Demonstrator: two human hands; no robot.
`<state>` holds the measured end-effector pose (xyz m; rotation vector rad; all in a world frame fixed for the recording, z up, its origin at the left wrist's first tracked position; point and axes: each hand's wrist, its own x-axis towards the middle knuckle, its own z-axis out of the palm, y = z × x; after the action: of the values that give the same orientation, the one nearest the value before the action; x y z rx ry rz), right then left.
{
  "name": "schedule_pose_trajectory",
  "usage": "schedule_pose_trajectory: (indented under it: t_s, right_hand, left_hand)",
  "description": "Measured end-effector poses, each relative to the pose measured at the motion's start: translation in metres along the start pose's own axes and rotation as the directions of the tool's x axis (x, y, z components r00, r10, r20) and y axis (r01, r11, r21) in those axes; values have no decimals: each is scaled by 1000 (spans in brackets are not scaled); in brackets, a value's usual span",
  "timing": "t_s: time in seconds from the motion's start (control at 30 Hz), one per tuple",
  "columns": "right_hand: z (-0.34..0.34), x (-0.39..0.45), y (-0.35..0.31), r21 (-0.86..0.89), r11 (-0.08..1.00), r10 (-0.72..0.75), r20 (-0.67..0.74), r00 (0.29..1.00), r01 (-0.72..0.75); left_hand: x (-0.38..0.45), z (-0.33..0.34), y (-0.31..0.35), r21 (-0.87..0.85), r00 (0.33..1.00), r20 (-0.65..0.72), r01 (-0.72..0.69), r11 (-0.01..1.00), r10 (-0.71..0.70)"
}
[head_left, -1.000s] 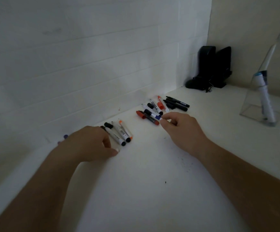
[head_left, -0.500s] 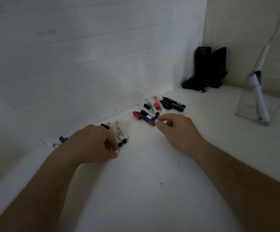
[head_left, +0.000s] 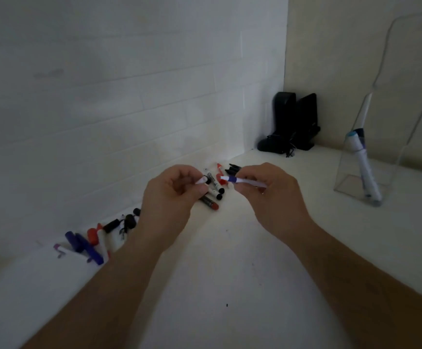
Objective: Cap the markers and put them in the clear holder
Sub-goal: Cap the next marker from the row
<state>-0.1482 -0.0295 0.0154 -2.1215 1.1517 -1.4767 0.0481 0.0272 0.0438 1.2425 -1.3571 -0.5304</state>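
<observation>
My left hand [head_left: 173, 197] is raised above the counter and pinches a small white piece [head_left: 202, 180], apparently a marker cap. My right hand [head_left: 270, 195] holds a white marker with a blue band [head_left: 240, 181], its tip pointing left toward the cap, a small gap between them. Below and behind my hands lie loose markers [head_left: 212, 197] with black and red ends. A second pile of markers and caps [head_left: 96, 240] in blue, red and black lies at the left along the wall. The clear holder [head_left: 356, 182] stands at the right with one blue-tipped white marker [head_left: 363, 167] leaning inside.
Two black objects with a cable [head_left: 293, 124] stand in the far corner. A white tiled wall [head_left: 129, 96] runs along the left and back. The white counter [head_left: 230, 285] stretches toward me between my forearms.
Both hands have lifted off the counter and come together. The right hand picked up the blue-banded marker, the left a small white piece. The left pile is uncovered.
</observation>
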Motion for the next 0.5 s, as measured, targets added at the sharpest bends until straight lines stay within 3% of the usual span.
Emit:
schedule_pose_trajectory:
  t_s: [0.1,0.2,0.5]
  right_hand:
    - [1,2,1,-34,994,-101,-16,995,101]
    - [5,2,0,-131,974,-186,-1,983,184]
    - [10,-1,0,-163,969,-183,26,983,185]
  left_hand:
    - [-7,7,-10,-131,988,-154,12,991,-32]
    - [-8,6,-13,-118,978,-207,-9,993,-15]
    - [-13,6,-15,-19,986,-168,-16,1000,13]
